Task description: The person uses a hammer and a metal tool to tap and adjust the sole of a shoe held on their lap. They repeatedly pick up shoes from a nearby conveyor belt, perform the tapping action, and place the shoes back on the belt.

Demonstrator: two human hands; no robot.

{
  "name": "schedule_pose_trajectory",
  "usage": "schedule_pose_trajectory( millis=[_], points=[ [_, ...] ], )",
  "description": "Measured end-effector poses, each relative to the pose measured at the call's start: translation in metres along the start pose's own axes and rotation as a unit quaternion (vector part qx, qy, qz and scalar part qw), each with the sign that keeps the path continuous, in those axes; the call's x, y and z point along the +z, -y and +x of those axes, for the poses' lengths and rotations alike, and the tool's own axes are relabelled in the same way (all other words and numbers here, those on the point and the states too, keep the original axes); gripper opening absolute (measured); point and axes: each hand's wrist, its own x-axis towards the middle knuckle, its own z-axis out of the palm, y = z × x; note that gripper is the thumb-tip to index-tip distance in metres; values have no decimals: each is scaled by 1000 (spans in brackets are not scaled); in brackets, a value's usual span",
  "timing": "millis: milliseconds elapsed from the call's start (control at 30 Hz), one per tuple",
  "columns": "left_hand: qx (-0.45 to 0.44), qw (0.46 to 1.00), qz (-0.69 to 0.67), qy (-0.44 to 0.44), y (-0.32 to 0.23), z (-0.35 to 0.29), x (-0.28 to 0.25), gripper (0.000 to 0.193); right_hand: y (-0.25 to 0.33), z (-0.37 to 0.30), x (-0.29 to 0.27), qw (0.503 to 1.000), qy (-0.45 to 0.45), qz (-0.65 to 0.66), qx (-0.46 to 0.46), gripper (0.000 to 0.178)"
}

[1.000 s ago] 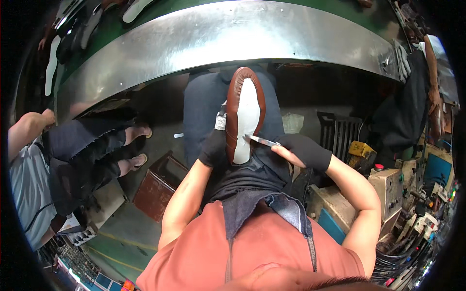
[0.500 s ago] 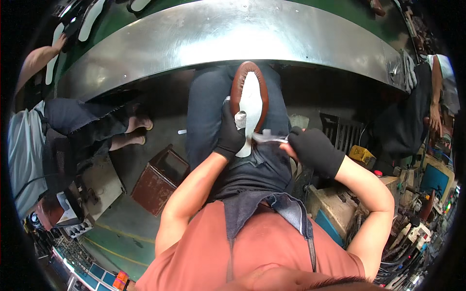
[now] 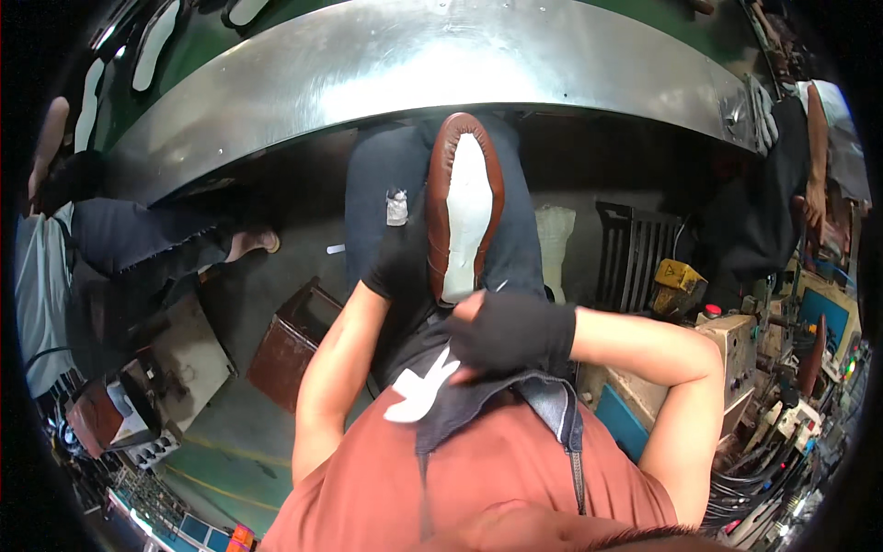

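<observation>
Since a second ago your right hand (image 3: 510, 333) left the shoe (image 3: 463, 207) and drew back to your apron | left hand (image 3: 397, 262) fingers grasp shoe's left edge | shoe on lap, sole up, long axis pointing away | right fingers clenched; holding anything: cannot tell | left hand nearer

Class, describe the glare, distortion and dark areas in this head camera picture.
Head view: overhead light glares off the curved metal table edge; fisheye bends that edge and blackens the corners; the shoe held by the gloved left hand is sharp; under the table lies shadow.
</observation>
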Motion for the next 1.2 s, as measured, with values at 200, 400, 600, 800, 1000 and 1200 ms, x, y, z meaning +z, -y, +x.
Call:
schedule_pose_trajectory(
  millis=[200, 400, 600, 800, 1000, 1200],
  points=[
    [-12, 998, 53, 20, -6, 0, -5, 60, -34, -40, -6, 974, -1, -183, 130, 37],
    [56, 985, 9, -163, 24, 25, 6, 38, -42, -88, -4, 931, 21, -11, 364, 37],
    [179, 874, 378, -248, 32, 33, 7, 44, -8, -75, -55, 916, 9, -42, 400, 37],
    [71, 940, 323, -86, 10, 16, 9, 85, -31, -18, -68, 981, -158, -53, 104, 34],
    [77, 934, 336, -96, 6, -4, 10, 99, -34, -68, -14, 857, -177, 201, 441, 47],
    [151, 914, 345, -154, -49, 20, 51, 89, -39, -69, 111, 655, -416, 347, 527, 47]
  ],
)
